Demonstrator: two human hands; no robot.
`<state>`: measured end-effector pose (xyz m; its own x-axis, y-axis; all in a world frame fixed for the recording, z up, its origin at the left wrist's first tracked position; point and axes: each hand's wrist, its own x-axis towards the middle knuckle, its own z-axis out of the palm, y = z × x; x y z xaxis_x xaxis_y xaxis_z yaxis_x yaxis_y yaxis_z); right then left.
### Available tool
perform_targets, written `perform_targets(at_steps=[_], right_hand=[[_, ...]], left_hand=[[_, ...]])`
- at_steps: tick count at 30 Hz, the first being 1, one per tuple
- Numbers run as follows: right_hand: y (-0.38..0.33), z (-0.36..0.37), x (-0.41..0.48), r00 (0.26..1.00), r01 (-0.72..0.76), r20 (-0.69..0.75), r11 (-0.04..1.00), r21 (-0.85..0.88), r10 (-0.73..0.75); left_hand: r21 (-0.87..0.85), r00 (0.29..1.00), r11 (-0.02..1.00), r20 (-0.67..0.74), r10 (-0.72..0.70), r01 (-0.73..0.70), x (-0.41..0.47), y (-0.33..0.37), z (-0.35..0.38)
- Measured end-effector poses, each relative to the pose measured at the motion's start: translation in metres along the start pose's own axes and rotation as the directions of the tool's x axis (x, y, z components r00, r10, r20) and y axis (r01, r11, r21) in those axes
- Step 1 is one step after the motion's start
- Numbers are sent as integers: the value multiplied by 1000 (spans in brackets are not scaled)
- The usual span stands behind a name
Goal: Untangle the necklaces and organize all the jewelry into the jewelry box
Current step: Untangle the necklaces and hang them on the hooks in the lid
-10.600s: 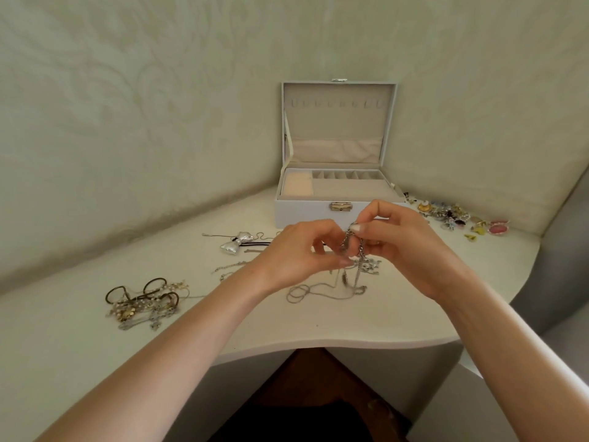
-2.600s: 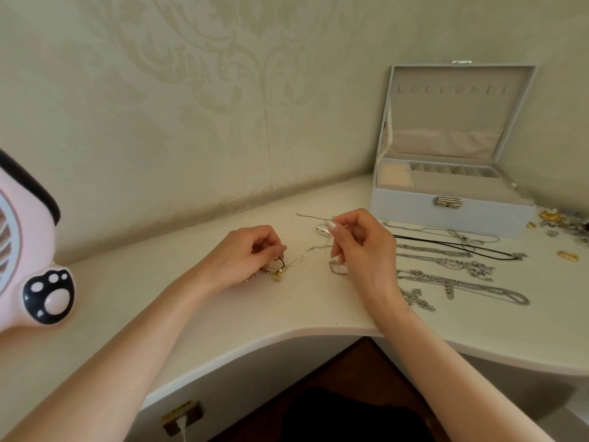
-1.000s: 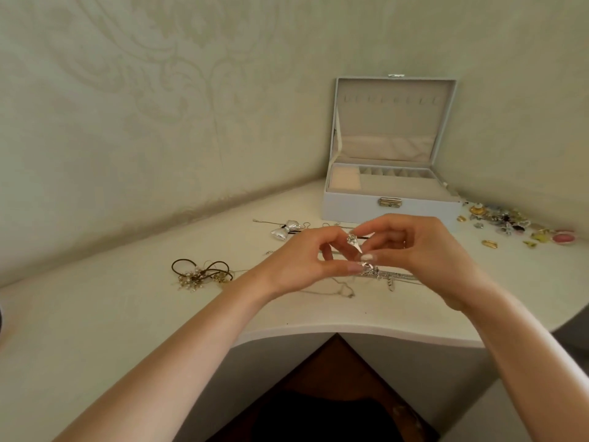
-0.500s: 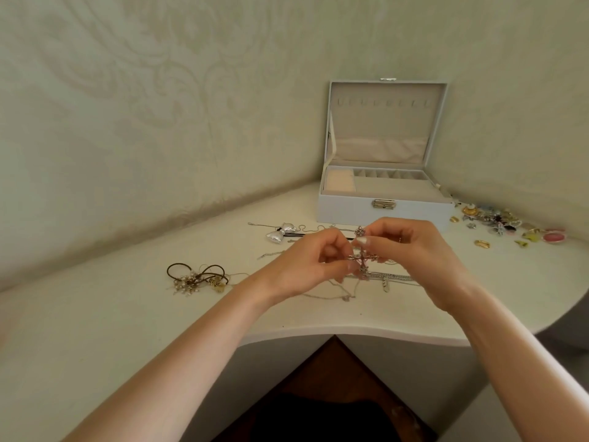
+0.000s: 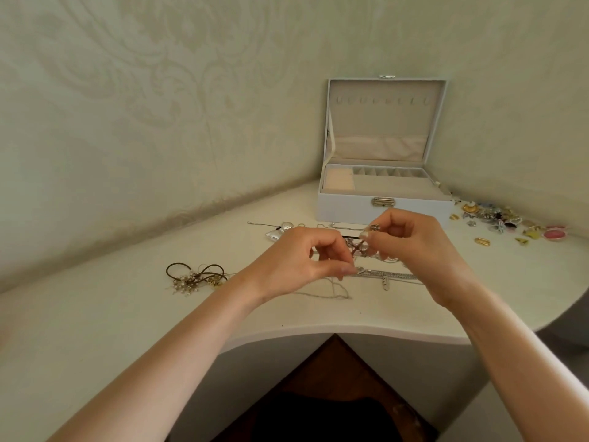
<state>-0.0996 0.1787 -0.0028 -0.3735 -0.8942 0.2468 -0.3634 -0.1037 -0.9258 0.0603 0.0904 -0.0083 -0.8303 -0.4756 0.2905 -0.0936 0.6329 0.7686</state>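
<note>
The silver necklace (image 5: 358, 248) hangs just above the bench (image 5: 95, 314), pinched in the grip of both the left hand (image 5: 306, 260) and the right hand (image 5: 411, 247). Chains (image 5: 389, 277) lie beneath. The open box (image 5: 350, 205) stands behind, and hair ties (image 5: 197, 275) lie to the left.

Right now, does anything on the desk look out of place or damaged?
Nothing looks damaged. Brown hair ties lie knotted with beaded chain at left; small trinkets sit scattered right of the open jewelry box.
</note>
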Motion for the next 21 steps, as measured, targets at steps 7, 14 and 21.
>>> perform_targets(at_steps=[7,14,21], right_hand=[[-2,-4,0,997,-69,-26,981,184,75],[-6,-5,0,986,-137,-67,969,207,154],[-6,-6,1,981,-187,10,942,279,191]], left_hand=[[-189,993,979,-67,-97,83,-3,-7,-6],[-150,983,973,-12,-181,177,-1,-8,-5],[-152,975,969,141,-172,193,1,-3,1]])
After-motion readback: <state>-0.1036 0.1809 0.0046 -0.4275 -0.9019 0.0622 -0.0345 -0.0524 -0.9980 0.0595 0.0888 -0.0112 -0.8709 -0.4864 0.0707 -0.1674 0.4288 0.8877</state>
